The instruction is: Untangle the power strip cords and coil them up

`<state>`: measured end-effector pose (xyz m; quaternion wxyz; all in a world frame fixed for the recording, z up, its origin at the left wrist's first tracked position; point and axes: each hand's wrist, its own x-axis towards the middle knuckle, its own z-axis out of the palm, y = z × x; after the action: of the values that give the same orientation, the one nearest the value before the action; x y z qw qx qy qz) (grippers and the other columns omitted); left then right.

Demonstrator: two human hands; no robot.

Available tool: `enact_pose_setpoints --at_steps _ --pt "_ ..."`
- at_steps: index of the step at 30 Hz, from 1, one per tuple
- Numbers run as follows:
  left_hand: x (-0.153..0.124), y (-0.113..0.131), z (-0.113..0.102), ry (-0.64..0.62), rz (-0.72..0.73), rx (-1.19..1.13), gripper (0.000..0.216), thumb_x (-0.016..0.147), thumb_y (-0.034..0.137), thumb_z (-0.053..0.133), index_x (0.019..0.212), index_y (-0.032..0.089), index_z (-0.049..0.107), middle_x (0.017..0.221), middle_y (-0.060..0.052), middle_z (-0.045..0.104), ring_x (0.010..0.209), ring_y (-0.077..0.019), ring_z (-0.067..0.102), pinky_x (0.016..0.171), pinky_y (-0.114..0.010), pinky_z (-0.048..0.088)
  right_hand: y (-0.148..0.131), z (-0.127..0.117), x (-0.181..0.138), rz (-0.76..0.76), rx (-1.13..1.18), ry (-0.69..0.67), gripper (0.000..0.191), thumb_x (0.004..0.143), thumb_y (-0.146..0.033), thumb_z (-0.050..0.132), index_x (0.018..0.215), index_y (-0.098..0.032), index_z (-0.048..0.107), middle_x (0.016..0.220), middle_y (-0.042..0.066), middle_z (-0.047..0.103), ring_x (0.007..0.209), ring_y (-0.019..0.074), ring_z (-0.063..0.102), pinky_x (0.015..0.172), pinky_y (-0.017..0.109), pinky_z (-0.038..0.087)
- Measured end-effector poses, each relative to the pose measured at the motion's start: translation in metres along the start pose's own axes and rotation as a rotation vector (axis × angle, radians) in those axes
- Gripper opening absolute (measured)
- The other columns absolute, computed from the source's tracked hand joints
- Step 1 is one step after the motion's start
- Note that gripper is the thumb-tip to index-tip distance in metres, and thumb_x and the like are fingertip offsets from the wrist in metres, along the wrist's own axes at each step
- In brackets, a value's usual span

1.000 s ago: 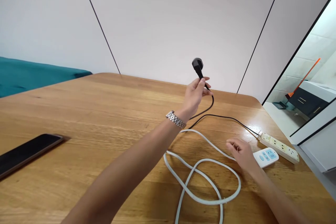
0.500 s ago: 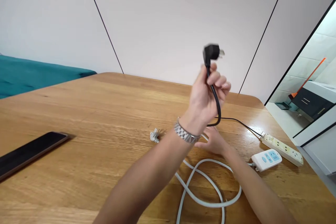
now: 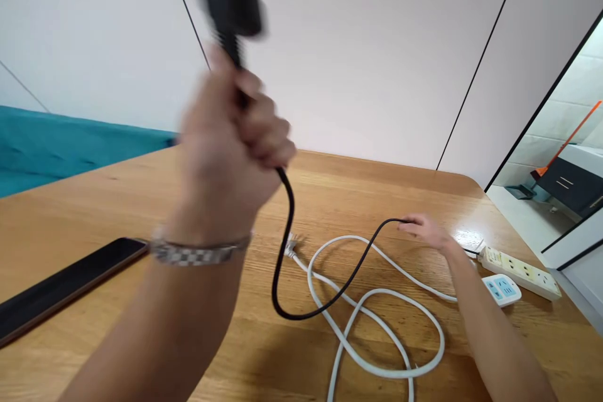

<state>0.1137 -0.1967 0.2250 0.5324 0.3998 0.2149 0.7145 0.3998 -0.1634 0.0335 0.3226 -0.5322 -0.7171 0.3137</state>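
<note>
Raised at the upper left, my left hand (image 3: 240, 132) is closed around a black power cord (image 3: 288, 213) just below its plug (image 3: 230, 3), which is smeared by motion. From there the cord hangs in a loop over the table and rises to my right hand (image 3: 426, 229), whose fingers pinch it low over the wood. Beyond that hand the cord runs to a cream power strip (image 3: 521, 273). A white cable (image 3: 377, 364) lies in loose loops below, with its white plug (image 3: 291, 245) at one end and a white socket block (image 3: 502, 289) partly behind my right forearm.
The wooden table (image 3: 367, 182) stands against a pale panelled wall (image 3: 353, 63). A dark phone-like slab (image 3: 66, 282) lies at the left. Teal fabric (image 3: 70, 144) shows beyond the left edge, and a doorway with an orange-handled broom (image 3: 572, 138) at the right.
My left hand has moved left, up and closer with the black plug, drawing out more of the cord. My right hand has moved right along it. The white cable lies more exposed.
</note>
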Motion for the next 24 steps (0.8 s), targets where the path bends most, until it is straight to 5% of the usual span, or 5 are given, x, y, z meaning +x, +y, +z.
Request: enact_pose_setpoints --at_steps 2,7,12,18,24 --pt "-0.005 -0.033 0.001 -0.081 -0.011 0.137 0.042 0.097 0.027 0.035 0.059 0.016 0.045 0.036 0.008 0.020 0.031 -0.0039 0.011 0.033 -0.017 0.006 -0.013 -0.016 -0.006 -0.020 0.012 0.142 0.039 0.076 -0.053 0.058 0.073 -0.016 0.069 0.061 0.000 0.061 0.056 0.0124 0.049 0.054 0.025 0.035" --pt "-0.016 -0.104 -0.014 -0.285 -0.319 0.195 0.031 0.081 0.038 0.062 0.064 0.016 0.049 0.040 0.011 0.024 0.032 -0.0014 0.014 0.033 -0.014 0.010 -0.024 -0.025 -0.010 -0.044 -0.112 0.799 0.040 0.078 -0.051 0.059 0.066 -0.014 0.069 0.057 0.001 0.059 0.056 0.0143 0.051 0.056 0.026 0.036" --pt "-0.039 -0.147 0.003 -0.171 -0.537 -0.022 0.031 0.078 0.038 0.064 0.067 0.018 0.044 0.042 0.011 0.026 0.034 -0.0023 0.016 0.034 -0.013 0.011 -0.034 -0.016 -0.011 -0.240 -0.231 1.163 0.036 0.085 -0.043 0.056 0.066 -0.014 0.068 0.056 0.001 0.057 0.053 0.0125 0.048 0.054 0.026 0.035" --pt "-0.043 -0.183 0.031 0.072 -0.737 -0.329 0.033 0.085 0.042 0.055 0.067 0.018 0.041 0.040 0.011 0.025 0.032 -0.0028 0.017 0.033 -0.014 0.011 -0.057 -0.006 -0.024 -0.570 -0.352 1.256 0.022 0.085 -0.026 0.060 0.066 -0.016 0.065 0.054 0.000 0.055 0.050 0.0103 0.045 0.051 0.024 0.035" --pt "-0.035 -0.198 0.028 0.024 -0.775 -0.342 0.050 0.066 0.055 0.071 0.062 0.018 0.037 0.043 0.010 0.033 0.033 -0.0014 0.023 0.033 -0.014 0.013 -0.066 0.015 -0.029 -0.788 -0.375 0.938 0.019 0.085 -0.025 0.058 0.070 -0.020 0.068 0.054 0.000 0.059 0.046 0.0096 0.047 0.049 0.022 0.037"
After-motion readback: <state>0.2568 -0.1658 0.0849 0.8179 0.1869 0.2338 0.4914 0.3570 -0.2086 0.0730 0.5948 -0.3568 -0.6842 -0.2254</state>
